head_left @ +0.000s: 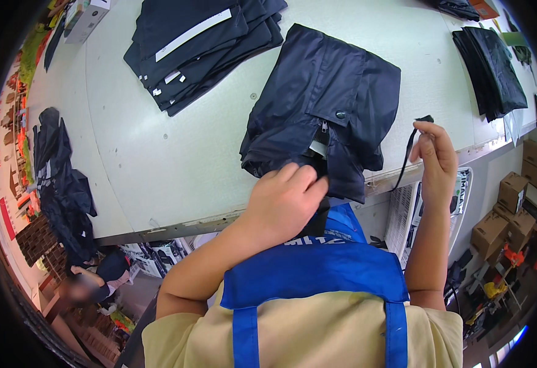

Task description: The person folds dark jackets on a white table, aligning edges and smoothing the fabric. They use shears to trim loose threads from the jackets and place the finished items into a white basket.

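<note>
A folded dark navy garment (348, 80) of thin, shiny cloth lies at the table's front edge. It has a round snap button (341, 115), a zip (324, 127) and a white label (318, 147) just below the zip. My left hand (287, 199) is closed at the garment's near edge, with its fingers curled into the cloth; the fingertips are partly hidden and slightly blurred. To the right of the garment, my right hand (435, 150) is raised, pinching a thin black cord (408, 150) between thumb and fingers. The cord hangs down past the table edge.
A stack of dark folded pieces (201, 55) lies at the back left, dark garments (60, 178) droop over the left end, and a folded black pile (489, 73) sits at right. Below are a white basket (401, 214) and cardboard boxes (492, 233). Another person (106, 276) is at lower left.
</note>
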`<state>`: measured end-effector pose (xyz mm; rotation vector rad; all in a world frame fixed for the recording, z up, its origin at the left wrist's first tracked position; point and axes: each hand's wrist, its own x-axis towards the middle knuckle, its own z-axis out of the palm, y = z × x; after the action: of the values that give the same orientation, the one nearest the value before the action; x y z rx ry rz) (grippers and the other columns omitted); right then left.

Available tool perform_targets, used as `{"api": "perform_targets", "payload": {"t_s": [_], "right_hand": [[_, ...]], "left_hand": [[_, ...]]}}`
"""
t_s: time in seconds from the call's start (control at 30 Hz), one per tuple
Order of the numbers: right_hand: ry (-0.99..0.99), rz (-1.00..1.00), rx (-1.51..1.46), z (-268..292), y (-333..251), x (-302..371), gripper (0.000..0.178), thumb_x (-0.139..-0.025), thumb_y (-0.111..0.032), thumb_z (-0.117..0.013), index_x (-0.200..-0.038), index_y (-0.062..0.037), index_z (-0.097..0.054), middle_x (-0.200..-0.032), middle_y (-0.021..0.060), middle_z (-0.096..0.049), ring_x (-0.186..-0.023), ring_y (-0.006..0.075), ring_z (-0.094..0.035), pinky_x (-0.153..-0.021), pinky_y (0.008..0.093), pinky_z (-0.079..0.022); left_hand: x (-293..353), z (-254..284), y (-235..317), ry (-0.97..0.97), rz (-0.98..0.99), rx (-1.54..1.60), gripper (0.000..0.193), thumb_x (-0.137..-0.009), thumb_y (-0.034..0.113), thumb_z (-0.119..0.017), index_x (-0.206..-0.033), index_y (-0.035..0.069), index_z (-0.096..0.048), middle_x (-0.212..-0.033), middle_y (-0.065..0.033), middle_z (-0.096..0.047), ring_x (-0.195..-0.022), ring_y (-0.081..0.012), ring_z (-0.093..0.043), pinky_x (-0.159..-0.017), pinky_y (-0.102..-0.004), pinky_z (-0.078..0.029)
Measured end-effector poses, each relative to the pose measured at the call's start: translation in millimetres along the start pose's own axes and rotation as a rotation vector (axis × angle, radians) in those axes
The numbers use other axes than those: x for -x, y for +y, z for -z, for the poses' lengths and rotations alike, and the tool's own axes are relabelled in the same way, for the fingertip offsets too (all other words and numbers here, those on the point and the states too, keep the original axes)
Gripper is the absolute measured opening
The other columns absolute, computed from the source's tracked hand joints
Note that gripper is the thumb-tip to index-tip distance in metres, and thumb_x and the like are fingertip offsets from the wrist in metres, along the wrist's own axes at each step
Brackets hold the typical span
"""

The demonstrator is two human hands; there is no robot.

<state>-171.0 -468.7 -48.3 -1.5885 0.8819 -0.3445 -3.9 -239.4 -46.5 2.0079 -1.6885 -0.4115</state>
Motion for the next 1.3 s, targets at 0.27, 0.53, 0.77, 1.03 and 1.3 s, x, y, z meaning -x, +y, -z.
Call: {"api": "perform_targets", "payload": {"t_s": [0.27, 0.53, 0.77, 1.03, 1.3], "right_hand": [[-0.358, -0.047, -0.183, -16.0, -28.3, 40.1, 0.022, -0.097, -0.010, -0.048, -0.112, 0.0024, -0.058, -0.085, 0.0046, -0.056, -0.068, 0.0133, -0.062, -0.057, 0.0227, -0.045], [-0.176, -0.365, -0.494, -51.8, 20.8, 31.1, 0.025, -0.102, -0.021, -0.040, -0.101, 0.0004, -0.053, -0.115, 0.0203, -0.063, -0.062, 0.0122, -0.062, -0.050, 0.0211, -0.044], [-0.062, -0.365, -0.594, -62.6, 21.2, 35.8, 0.027, -0.102, -0.022, -0.038, -0.106, 0.0006, -0.053, -0.118, 0.0210, -0.063, -0.064, 0.0141, -0.064, -0.049, 0.0194, -0.041], [0.004, -0.348, -0.662, -58.8, 23.8, 35.2, 0.025, -0.102, -0.021, -0.040, -0.103, 0.0000, -0.054, -0.116, 0.0213, -0.064, -0.065, 0.0151, -0.064, -0.050, 0.0214, -0.043], [0.162, -0.104, -0.391, -32.0, 20.1, 19.9, 0.026, -0.101, -0.018, -0.043, -0.111, 0.0015, -0.057, -0.091, 0.0090, -0.067, -0.055, 0.0053, -0.048, -0.048, 0.0176, -0.033]], "left_hand": [[-56.1, -9.1, -21.5, -0.214, 0.034, 0.423, 0.068, -0.075, -0.011, -0.045, -0.137, 0.016, -0.050, -0.113, -0.0160, -0.062, -0.102, -0.0340, -0.059, -0.091, -0.0391, -0.048], [-27.7, -11.7, -16.8, -0.171, -0.045, -0.077, 0.041, -0.079, 0.006, -0.057, -0.120, 0.011, -0.059, -0.116, -0.0087, -0.060, -0.104, -0.0281, -0.059, -0.087, -0.0388, -0.048], [8.4, -44.5, -43.4, 0.209, -0.337, -0.210, 0.014, -0.070, 0.015, -0.067, -0.085, 0.016, -0.066, -0.089, 0.0034, -0.059, -0.083, -0.0162, -0.058, -0.077, -0.0331, -0.045], [-1.9, -33.6, -33.1, 0.150, -0.289, -0.230, 0.010, -0.074, 0.013, -0.061, -0.084, 0.014, -0.064, -0.109, -0.0073, -0.064, -0.102, -0.0251, -0.062, -0.078, -0.0337, -0.045], [-8.1, -1.2, -24.4, 0.011, -0.111, -0.018, 0.022, -0.067, 0.007, -0.070, -0.088, 0.009, -0.063, -0.135, -0.0198, -0.052, -0.111, -0.0320, -0.059, -0.090, -0.0390, -0.043]]}}
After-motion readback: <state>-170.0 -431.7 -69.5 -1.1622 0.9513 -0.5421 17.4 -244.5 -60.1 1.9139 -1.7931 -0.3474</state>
